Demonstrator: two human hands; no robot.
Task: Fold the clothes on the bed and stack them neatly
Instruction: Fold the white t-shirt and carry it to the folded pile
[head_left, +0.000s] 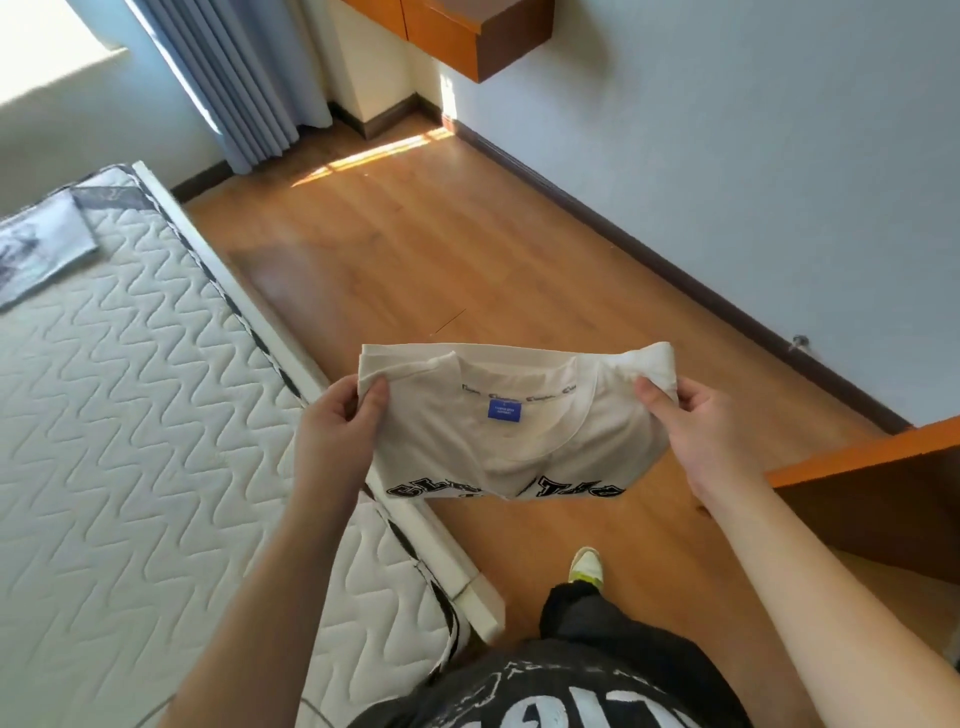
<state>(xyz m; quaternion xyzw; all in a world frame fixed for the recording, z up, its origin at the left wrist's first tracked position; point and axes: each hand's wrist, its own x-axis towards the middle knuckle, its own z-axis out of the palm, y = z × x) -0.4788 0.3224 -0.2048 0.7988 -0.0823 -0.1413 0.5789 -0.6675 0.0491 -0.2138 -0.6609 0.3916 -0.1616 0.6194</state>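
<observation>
Both hands, left (337, 421) and right (696, 415), pinch a cream T-shirt (514, 431) stretched between them.

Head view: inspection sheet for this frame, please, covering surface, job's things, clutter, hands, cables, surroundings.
Surface: quilted mattress, at the left.
Job's things: cream T-shirt held up in the air over the floor, collar label facing the camera; grey folded garment lying on the mattress.
Clutter: nothing seen.
Hands: left hand and right hand each pinch a shoulder of the T-shirt.
Cables: nothing seen.
Surroundings: wooden floor, curtain, orange desk at the right.
</observation>
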